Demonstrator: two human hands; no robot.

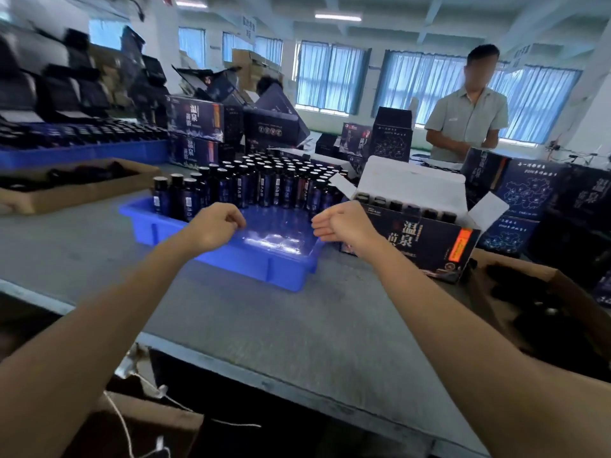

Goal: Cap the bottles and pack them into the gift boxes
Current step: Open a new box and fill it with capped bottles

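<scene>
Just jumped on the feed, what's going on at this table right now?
A person works over a blue tray of dark capped bottles, beside an open gift box that holds a row of bottles. The left hand and right hand hover above the tray's bare near end, neither visibly holding anything. Another person stands across the table.

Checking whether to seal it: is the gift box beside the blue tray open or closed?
Open: the gift box has its white lid flap raised, and bottle tops show inside.
</scene>
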